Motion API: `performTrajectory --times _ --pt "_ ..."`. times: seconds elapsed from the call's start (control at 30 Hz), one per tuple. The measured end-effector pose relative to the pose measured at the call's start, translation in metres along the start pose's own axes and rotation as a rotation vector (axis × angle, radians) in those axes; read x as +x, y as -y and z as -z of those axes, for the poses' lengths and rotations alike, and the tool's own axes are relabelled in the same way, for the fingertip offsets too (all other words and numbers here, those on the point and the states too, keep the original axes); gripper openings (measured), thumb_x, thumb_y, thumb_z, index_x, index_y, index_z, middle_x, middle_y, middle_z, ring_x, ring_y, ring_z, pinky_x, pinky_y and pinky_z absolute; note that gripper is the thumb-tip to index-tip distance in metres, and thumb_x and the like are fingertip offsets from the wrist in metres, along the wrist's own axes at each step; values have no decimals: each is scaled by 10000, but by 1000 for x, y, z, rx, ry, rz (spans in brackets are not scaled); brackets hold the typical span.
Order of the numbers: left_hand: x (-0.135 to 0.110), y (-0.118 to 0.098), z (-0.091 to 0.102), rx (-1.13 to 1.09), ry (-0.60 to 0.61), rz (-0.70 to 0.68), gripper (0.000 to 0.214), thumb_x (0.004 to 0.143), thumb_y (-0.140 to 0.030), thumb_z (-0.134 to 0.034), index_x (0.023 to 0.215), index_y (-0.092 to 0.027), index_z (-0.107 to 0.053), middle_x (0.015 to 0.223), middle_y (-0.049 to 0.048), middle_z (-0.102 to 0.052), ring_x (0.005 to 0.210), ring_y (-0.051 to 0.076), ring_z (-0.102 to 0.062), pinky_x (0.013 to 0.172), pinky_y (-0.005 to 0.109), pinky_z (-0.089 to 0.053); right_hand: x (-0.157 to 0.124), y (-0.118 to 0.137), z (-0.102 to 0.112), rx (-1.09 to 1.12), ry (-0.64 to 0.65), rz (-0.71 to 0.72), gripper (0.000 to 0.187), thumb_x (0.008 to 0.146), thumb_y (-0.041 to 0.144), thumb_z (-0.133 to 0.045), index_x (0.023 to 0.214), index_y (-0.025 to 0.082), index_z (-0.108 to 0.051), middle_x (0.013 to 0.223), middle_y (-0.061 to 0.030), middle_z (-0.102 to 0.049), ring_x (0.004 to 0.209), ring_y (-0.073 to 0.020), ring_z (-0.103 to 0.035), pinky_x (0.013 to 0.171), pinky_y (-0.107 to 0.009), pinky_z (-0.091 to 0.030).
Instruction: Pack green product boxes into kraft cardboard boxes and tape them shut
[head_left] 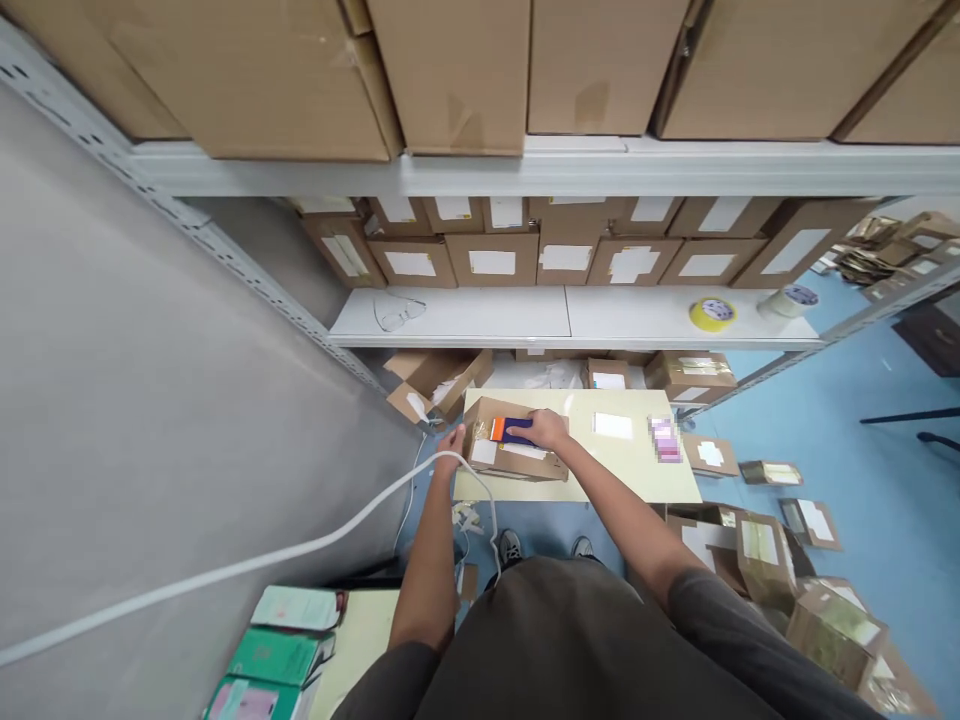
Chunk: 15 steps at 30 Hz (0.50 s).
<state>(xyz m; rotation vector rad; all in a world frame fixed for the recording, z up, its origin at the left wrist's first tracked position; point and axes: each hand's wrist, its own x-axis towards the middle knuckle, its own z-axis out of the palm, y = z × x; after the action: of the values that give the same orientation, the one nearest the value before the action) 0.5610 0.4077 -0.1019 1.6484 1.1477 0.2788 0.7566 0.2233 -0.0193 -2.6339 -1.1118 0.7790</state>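
A brown cardboard box [517,465] with white labels and clear tape lies on the pale yellow table [637,480]. At its left end my left hand [451,443] grips the side, fingers against the cardboard. My right hand [546,430] is closed on a flat dark blue scraper-like tool [516,430] with an orange band and a pale edge. That tool lies over the top of the box, with its orange end pointing left. To the right on the table are a white label sheet [613,425] and a blurred pink-purple item [665,440].
A white cable [300,548] crosses in front of my left forearm. Beyond the table is a shelf [487,315] with glasses [399,312], yellow tape [712,314] and labelled boxes. An opened carton [439,380] sits behind the table's left end. Boxes [757,550] crowd the floor at right.
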Motion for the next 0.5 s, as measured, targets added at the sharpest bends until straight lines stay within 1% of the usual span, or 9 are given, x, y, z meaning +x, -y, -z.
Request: performTrajectory --times 0.1,0.17,0.23,0.3,0.37,0.43,0.5 --pt "-3 5 -7 -37 35 31 570 1079 -577 -482 948 -118 -792 1059 185 -842 1200 351 -719 1030 404 -525 5 21 -3 -36 28 -10 762 932 891 -601 1090 187 -847 1175 -177 -839 1127 -317 -776 856 -314 -537" --pt "-3 8 -12 -29 84 63 561 1060 -589 -535 1012 -100 -805 1067 192 -844 1175 359 -736 1000 406 -533 3 26 -4 -55 39 -28 783 906 896 -635 1117 172 -847 1212 -193 -829 1158 -328 -771 898 -325 -546" --pt "-2 10 -19 2 149 88 560 1048 -591 -573 1103 -87 -811 1140 199 -840 1200 370 -737 1001 404 -531 0 27 -5 -72 54 -39 790 867 887 -697 1142 162 -845 1243 -205 -820 1198 -338 -761 935 -328 -550" --pt "-3 10 -29 43 181 100 570 1062 -582 -560 1204 -84 -799 1250 206 -820 1267 376 -718 1035 402 -520 -4 23 -7 -82 72 -53 795 842 870 -741 1173 154 -839 1270 -212 -812 1230 -347 -753 959 -330 -554" --pt "-6 11 -45 72 181 106 585 1079 -586 -532 1274 -94 -782 1333 213 -793 1313 377 -703 1068 408 -515 -6 15 -10 -79 89 -76 802 831 850 -766 1208 145 -830 1288 -221 -806 1233 -350 -756 972 -330 -559" --pt "-12 13 -65 99 188 117 593 1079 -616 -524 1302 -127 -775 1378 209 -777 1335 371 -700 1093 404 -517 -9 4 -14 -71 99 -99 804 815 826 -799 1233 140 -824 1291 -228 -805 1216 -347 -765 981 -326 -563" --pt "-21 15 -87 169 195 106 587 1096 -625 -475 1315 -167 -770 1395 191 -774 1345 343 -703 1096 371 -523 -12 -9 -18 -66 97 -126 791 793 804 -833 1237 149 -827 1275 -220 -813 1192 -338 -776 985 -319 -565"
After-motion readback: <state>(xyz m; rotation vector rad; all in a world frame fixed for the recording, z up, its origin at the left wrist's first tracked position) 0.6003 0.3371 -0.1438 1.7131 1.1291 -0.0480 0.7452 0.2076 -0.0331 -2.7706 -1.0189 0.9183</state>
